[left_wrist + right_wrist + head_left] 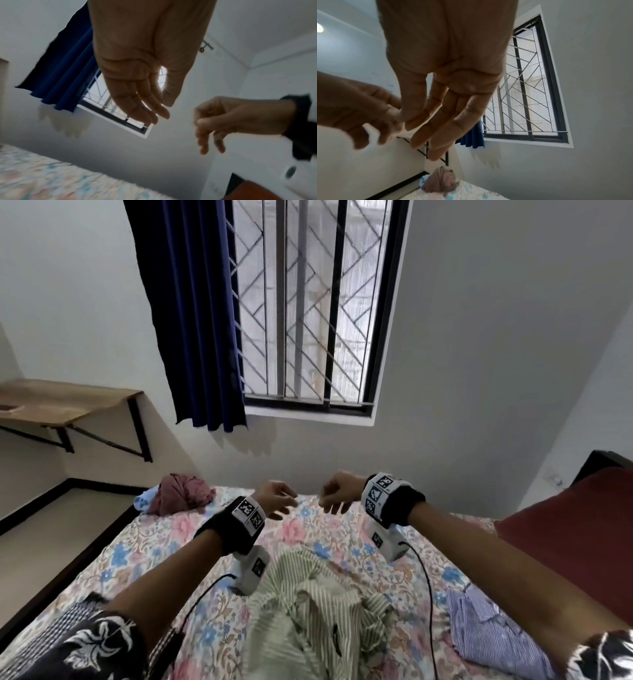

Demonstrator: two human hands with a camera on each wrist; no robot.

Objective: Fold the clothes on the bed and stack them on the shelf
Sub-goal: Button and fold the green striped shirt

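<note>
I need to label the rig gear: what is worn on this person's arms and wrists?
Each wrist, left and right, carries a black band with white square-code tags, a white camera block beneath and a black cable. The short sleeves are black with white print.

Both hands hang in open air above the far half of the bed (pixel 144 546), the left hand (pixel 277 501) and right hand (pixel 337 496) near each other with a gap between them, fingers loose and holding nothing. Below them the floral sheet lies bare. Nearer the person, a crumpled green striped shirt (pixel 318 611) fills the middle of the bed; a blue striped garment (pixel 486 625) lies to its right, against a red pillow (pixel 575 539). A maroon bundle (pixel 181 494) sits at the far left corner. Cables (pixel 424 587) trail from both wrists across the sheet. The wooden shelf (pixel 65 402) on the left wall shows bare board.
</note>
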